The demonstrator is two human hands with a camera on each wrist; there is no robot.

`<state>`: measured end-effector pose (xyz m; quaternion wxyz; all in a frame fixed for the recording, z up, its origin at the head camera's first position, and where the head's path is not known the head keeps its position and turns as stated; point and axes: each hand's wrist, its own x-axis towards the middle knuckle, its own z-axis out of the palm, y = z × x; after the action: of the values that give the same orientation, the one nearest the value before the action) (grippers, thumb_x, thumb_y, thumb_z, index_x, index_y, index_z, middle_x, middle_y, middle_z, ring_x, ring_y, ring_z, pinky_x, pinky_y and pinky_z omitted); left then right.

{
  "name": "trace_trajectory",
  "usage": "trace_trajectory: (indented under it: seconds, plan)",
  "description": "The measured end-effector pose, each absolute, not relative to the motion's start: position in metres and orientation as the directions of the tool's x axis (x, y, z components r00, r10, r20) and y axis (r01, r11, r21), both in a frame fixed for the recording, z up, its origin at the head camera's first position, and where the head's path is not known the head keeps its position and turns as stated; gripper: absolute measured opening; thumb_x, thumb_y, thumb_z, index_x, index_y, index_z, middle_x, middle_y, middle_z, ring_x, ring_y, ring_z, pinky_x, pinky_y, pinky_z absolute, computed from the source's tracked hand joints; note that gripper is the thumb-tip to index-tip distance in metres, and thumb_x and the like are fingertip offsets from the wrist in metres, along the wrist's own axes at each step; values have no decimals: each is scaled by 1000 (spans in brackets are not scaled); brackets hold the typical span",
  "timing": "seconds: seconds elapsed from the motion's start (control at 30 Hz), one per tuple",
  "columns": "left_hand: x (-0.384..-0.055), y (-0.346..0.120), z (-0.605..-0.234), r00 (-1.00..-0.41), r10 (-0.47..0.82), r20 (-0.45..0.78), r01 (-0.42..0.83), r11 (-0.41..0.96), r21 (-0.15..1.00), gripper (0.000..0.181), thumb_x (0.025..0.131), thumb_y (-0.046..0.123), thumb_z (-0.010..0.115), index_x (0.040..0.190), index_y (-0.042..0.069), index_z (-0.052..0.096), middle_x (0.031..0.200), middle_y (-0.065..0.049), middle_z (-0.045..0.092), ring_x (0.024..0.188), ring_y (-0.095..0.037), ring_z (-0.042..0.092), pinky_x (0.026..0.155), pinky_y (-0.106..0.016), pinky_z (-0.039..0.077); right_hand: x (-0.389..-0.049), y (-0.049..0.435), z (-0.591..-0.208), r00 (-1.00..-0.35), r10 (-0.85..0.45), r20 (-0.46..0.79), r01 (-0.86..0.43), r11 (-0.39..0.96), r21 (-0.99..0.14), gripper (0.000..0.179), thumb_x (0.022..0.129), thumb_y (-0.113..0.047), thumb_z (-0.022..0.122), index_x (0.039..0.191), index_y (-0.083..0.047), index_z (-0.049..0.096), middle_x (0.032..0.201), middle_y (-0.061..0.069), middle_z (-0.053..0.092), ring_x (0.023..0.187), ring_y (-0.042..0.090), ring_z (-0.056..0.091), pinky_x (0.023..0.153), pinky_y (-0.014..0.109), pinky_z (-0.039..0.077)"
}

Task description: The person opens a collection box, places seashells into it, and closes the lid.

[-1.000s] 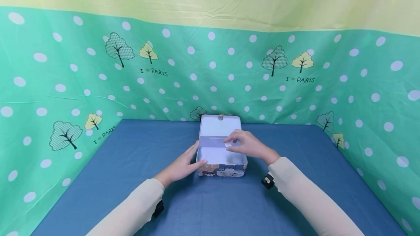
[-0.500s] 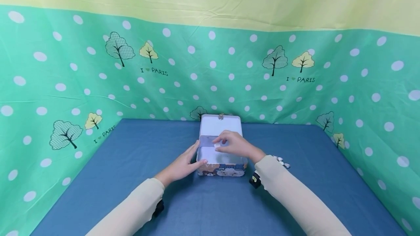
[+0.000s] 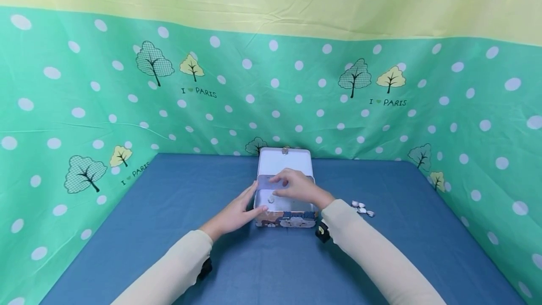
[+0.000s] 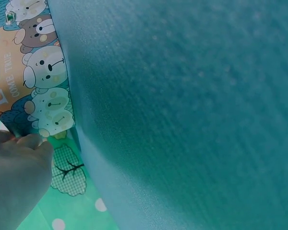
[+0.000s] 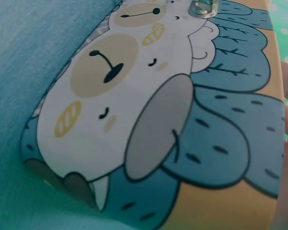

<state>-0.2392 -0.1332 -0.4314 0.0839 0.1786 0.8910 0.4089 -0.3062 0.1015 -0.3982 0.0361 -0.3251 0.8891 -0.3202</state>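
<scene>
While the left hand [image 3: 234,214], fingers extended, braces the bear-print tin [image 3: 292,220], the right hand [image 3: 298,187], fingertips parted, seemingly empty, hangs above a white piece [image 3: 271,198] inside; likely release step, next calling for the loose white cluster [image 3: 362,210].

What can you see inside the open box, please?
Inside the box, a small whitish piece shows below the right hand; whether it rests on the bottom is unclear. That hand and the front wall hide part of the interior.
</scene>
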Motion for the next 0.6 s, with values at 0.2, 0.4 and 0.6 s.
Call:
trace_trajectory:
  seconds: [0.2, 0.4, 0.6]
  plan:
    - [-239, -133, -431, -922, 386, -4, 247, 597, 763, 90, 98, 52, 60, 163, 16, 8, 167, -11, 11, 149, -35, 18, 113, -61, 25, -306, 103, -398, -792, -594, 141, -549, 594, -588, 32, 92, -18, 76, 122, -8, 73, 117, 5, 65, 102, 24, 61, 82, 36, 53]
    - [-240, -134, -432, -921, 389, -5, 247, 596, 764, 91, 98, 53, 59, 163, 16, 8, 167, -10, 11, 150, -35, 17, 114, -62, 24, -302, 111, -391, -782, -607, 137, -555, 580, -597, 32, 93, -17, 74, 123, -8, 72, 119, 6, 66, 106, 29, 61, 85, 38, 53]
    - [-239, -133, -432, -921, 389, -9, 245, 598, 763, 91, 97, 55, 59, 163, 17, 8, 167, -8, 10, 150, -34, 16, 114, -62, 23, -297, 126, -386, -799, -590, 118, -529, 595, -605, 31, 94, -20, 73, 122, -8, 73, 119, 4, 66, 103, 26, 61, 83, 37, 53]
